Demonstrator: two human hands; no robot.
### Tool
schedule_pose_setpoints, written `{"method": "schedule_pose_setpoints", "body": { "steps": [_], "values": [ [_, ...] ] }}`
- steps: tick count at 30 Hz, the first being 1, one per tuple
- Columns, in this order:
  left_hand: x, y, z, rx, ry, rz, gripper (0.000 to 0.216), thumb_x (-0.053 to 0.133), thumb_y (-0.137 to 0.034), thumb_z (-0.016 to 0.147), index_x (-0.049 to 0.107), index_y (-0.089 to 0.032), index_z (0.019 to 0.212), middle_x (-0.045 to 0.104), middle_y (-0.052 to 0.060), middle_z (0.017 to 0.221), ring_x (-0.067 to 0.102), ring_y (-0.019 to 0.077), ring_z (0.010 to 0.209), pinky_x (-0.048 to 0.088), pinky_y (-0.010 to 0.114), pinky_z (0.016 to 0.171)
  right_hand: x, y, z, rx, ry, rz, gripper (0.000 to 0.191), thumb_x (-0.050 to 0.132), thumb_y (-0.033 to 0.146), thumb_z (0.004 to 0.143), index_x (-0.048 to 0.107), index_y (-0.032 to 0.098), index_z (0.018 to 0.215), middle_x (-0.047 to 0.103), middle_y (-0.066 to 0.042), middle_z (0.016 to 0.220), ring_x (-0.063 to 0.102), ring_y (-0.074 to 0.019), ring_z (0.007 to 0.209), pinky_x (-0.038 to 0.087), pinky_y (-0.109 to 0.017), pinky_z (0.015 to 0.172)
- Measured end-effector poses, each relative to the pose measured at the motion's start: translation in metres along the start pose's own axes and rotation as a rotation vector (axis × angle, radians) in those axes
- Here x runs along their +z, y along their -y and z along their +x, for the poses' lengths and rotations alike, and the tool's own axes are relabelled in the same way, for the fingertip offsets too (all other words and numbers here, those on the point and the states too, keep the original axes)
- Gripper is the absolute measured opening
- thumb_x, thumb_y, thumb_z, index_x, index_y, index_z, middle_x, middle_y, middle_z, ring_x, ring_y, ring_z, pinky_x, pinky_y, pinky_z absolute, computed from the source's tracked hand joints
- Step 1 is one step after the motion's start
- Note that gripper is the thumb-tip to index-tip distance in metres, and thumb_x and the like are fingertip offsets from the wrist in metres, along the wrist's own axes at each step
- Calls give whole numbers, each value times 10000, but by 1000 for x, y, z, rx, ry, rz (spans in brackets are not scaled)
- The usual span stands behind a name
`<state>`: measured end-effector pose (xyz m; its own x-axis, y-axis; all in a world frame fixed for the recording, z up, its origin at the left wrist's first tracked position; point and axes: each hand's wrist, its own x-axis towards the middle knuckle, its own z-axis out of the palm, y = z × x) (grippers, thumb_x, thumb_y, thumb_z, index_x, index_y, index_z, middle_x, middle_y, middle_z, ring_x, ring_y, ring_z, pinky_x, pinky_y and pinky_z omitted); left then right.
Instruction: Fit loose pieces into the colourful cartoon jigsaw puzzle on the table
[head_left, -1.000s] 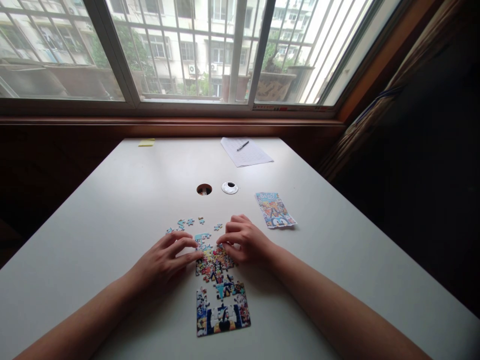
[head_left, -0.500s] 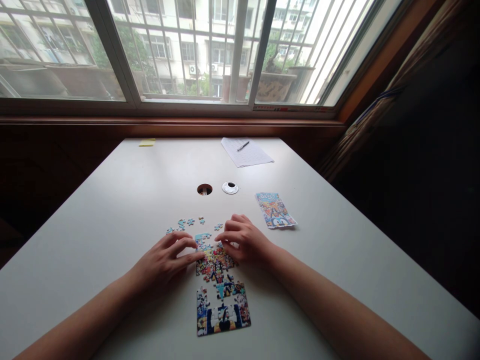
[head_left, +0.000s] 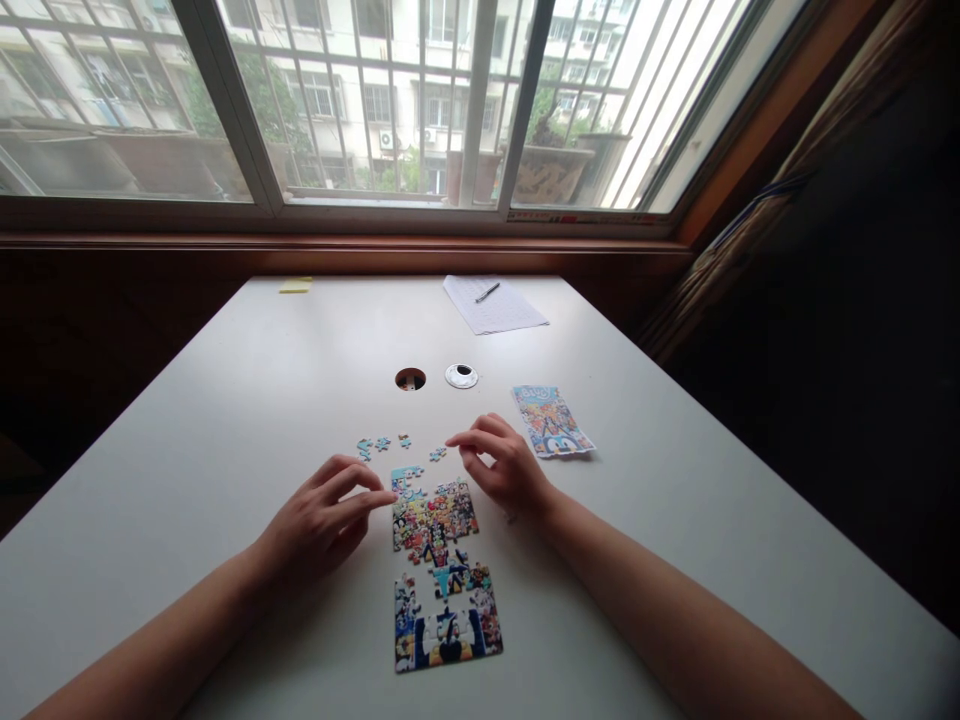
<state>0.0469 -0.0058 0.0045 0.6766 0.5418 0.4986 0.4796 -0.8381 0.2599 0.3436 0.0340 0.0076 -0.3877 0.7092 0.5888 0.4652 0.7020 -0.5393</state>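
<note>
Your left hand (head_left: pixel 324 513) is loosely spread, gripping nothing, its index fingertip at the left edge of the partly joined, multicoloured jigsaw puzzle (head_left: pixel 448 512) lying on the smooth white tabletop (head_left: pixel 300 375). Your right hand (head_left: pixel 506 465) has index finger and thumb parted, holding nothing, the index fingertip just beside a small, loose, light-blue jigsaw piece (head_left: pixel 437 454).

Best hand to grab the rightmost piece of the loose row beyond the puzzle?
Right, likely: the right hand is beside that piece; the left hand is farther off, left of the puzzle.
</note>
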Motion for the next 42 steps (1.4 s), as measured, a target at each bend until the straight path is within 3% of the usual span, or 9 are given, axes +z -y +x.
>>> {"method": "schedule_pose_setpoints", "body": {
  "steps": [5,9,15,22,33,38,42],
  "values": [
    [-10,1,3,-182,-225,-67,317,517,-61,931,682,-236,1138,623,57,990,557,194,950,504,341,804,-7,2,2,130,-126,75,255,498,137,934,717,222,1035,576,-17,812,541,-155,714,462,-302,667],
    [-17,3,4,-407,-333,-167,211,518,-149,955,700,-207,1044,611,46,988,588,181,938,511,321,806,-10,-2,3,196,-194,53,247,496,151,953,712,221,1049,566,-3,785,546,-153,704,465,-310,707],
    [-16,8,2,-556,-389,-296,192,515,-193,947,699,-192,1002,602,40,995,599,171,930,508,291,786,-1,-11,2,154,-15,-63,224,567,180,950,718,242,1103,604,-45,909,560,-197,875,471,-354,836],
    [-15,4,4,-475,-328,-257,197,511,-149,945,698,-203,976,602,43,989,593,182,949,500,310,809,5,-5,0,59,234,-309,210,614,285,964,732,316,1135,636,-61,1061,497,-247,998,436,-416,906],
    [-12,1,5,-204,-229,-113,276,516,-20,906,680,-217,1009,608,51,960,546,199,934,477,340,790,6,-7,2,165,281,-271,61,660,251,935,712,269,961,641,-51,1071,498,-255,1018,426,-399,887],
    [-4,-2,2,-63,-101,-73,362,515,8,887,651,-238,1114,640,54,1009,529,213,978,491,370,842,8,-7,1,180,293,-241,67,678,193,910,661,232,961,664,-54,1076,495,-255,1027,399,-408,913],
    [-1,-5,2,3,25,-45,409,511,-2,888,622,-245,1198,656,55,1104,523,222,1055,497,396,922,5,-5,3,201,285,-170,80,683,163,901,660,237,922,707,-23,964,515,-240,1001,399,-404,913]
  ]
}}
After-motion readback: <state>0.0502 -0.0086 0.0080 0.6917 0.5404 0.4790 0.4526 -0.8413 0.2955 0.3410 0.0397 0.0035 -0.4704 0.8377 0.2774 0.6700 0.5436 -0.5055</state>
